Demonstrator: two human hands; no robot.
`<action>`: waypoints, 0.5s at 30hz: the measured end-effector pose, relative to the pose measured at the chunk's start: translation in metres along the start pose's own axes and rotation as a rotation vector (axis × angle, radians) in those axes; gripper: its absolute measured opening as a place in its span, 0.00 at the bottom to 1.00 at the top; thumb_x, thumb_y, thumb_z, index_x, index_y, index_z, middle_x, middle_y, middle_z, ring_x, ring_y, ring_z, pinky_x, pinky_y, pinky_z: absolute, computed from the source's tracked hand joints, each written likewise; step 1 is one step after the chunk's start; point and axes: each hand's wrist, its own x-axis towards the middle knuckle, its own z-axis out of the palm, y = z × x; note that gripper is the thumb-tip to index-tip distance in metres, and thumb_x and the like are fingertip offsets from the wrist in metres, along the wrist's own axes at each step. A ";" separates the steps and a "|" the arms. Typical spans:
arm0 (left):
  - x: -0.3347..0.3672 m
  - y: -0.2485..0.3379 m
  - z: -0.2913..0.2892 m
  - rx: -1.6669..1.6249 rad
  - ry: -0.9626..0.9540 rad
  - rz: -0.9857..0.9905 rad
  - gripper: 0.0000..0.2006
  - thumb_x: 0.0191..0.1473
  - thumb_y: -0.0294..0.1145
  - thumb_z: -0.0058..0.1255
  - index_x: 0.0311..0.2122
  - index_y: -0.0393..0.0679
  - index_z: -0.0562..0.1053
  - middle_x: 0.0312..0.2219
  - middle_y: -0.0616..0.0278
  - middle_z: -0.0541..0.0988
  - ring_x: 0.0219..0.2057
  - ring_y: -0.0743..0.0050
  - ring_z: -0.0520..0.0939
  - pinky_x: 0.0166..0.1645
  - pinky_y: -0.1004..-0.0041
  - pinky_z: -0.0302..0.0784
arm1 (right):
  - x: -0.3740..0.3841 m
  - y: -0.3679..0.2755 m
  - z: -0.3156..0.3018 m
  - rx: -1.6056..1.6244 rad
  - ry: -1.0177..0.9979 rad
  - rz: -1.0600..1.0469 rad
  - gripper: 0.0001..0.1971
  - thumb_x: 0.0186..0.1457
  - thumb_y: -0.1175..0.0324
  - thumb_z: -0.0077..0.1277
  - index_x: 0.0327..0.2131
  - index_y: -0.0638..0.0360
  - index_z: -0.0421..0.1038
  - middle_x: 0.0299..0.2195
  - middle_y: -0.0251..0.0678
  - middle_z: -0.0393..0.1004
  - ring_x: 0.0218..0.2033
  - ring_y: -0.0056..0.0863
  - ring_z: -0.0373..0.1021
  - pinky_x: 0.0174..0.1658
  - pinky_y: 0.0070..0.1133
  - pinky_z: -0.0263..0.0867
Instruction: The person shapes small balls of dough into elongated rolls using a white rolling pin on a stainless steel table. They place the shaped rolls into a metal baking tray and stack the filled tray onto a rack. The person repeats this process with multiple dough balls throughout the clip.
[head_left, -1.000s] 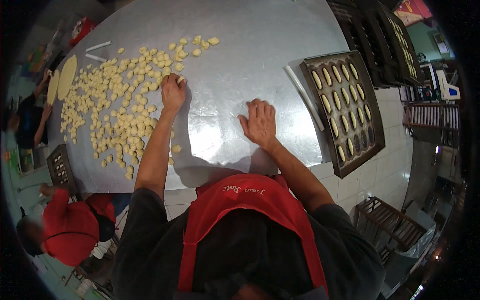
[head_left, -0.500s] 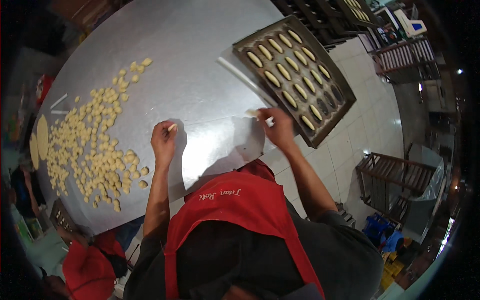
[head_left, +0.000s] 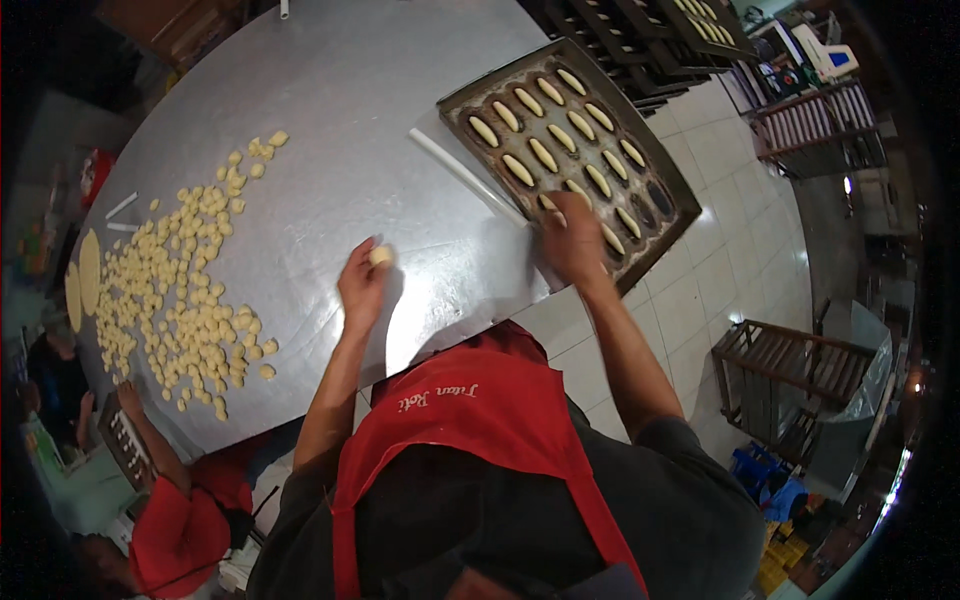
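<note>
"One round, pale-yellow dough ball [head_left: 381,256]: where?"
"The left hand [head_left: 362,286] is pinching it above the grey metal table [head_left: 340,120]."
"The right hand [head_left: 572,240]?"
"It's covering part of the dark metal tray [head_left: 667,236]; its grip I can't tell."

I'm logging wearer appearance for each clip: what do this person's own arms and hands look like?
The left hand and right hand are ungloved, with no watch or bracelet visible. The forearms are bare up to short, dark sleeves. A red apron with white lettering lies over the dark shirt.

Head cam, wide fisheye, facing down over hands [head_left: 363,286], tbl [head_left: 340,130]
</note>
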 end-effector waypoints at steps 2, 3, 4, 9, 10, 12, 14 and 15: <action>-0.003 0.032 0.027 0.283 -0.005 -0.008 0.24 0.63 0.25 0.66 0.63 0.41 0.77 0.46 0.55 0.85 0.39 0.67 0.87 0.45 0.70 0.84 | 0.008 -0.043 0.052 0.208 -0.193 -0.291 0.21 0.63 0.75 0.58 0.60 0.62 0.74 0.57 0.52 0.78 0.61 0.55 0.72 0.65 0.41 0.68; -0.006 0.037 0.033 0.494 0.007 0.110 0.23 0.63 0.27 0.67 0.62 0.41 0.78 0.49 0.54 0.85 0.40 0.61 0.87 0.46 0.65 0.84 | 0.015 -0.058 0.080 0.093 -0.144 -0.306 0.23 0.64 0.72 0.58 0.62 0.63 0.72 0.60 0.51 0.75 0.62 0.54 0.69 0.65 0.42 0.66; -0.007 0.039 0.034 0.708 0.021 0.224 0.22 0.62 0.30 0.67 0.60 0.42 0.79 0.51 0.54 0.86 0.42 0.55 0.86 0.47 0.60 0.84 | 0.020 -0.059 0.097 0.009 -0.128 -0.242 0.24 0.65 0.71 0.58 0.63 0.63 0.71 0.60 0.51 0.74 0.62 0.53 0.69 0.64 0.43 0.66; -0.046 0.033 0.010 1.040 -0.023 0.571 0.26 0.67 0.37 0.57 0.69 0.44 0.76 0.72 0.43 0.69 0.68 0.41 0.73 0.69 0.46 0.69 | -0.008 -0.067 0.127 -0.096 -0.220 -0.250 0.19 0.66 0.68 0.58 0.58 0.60 0.77 0.53 0.43 0.79 0.55 0.46 0.72 0.59 0.46 0.66; -0.052 0.039 0.006 1.085 -0.007 0.602 0.28 0.68 0.38 0.56 0.71 0.44 0.74 0.75 0.40 0.64 0.70 0.39 0.71 0.71 0.45 0.67 | -0.024 -0.068 0.123 -0.065 -0.303 -0.307 0.17 0.66 0.68 0.57 0.56 0.60 0.78 0.51 0.42 0.79 0.55 0.45 0.73 0.59 0.46 0.66; -0.040 0.035 0.001 1.041 -0.035 0.475 0.35 0.70 0.40 0.53 0.78 0.43 0.63 0.79 0.36 0.54 0.77 0.34 0.59 0.78 0.43 0.56 | -0.047 -0.070 0.119 0.069 -0.278 -0.643 0.18 0.61 0.70 0.63 0.55 0.56 0.80 0.47 0.37 0.80 0.53 0.43 0.74 0.57 0.41 0.67; -0.010 0.019 0.000 1.025 0.068 0.426 0.37 0.70 0.41 0.51 0.80 0.43 0.57 0.79 0.36 0.54 0.79 0.32 0.56 0.80 0.42 0.52 | -0.043 -0.080 0.130 0.183 -0.304 -0.711 0.22 0.60 0.70 0.65 0.58 0.55 0.79 0.49 0.37 0.80 0.53 0.43 0.73 0.58 0.41 0.68; 0.013 0.021 -0.003 1.067 0.092 0.432 0.38 0.71 0.41 0.51 0.80 0.43 0.56 0.79 0.36 0.54 0.79 0.32 0.55 0.80 0.43 0.50 | -0.027 -0.086 0.140 0.192 -0.308 -0.701 0.22 0.60 0.71 0.65 0.58 0.55 0.78 0.50 0.38 0.79 0.53 0.44 0.73 0.58 0.41 0.68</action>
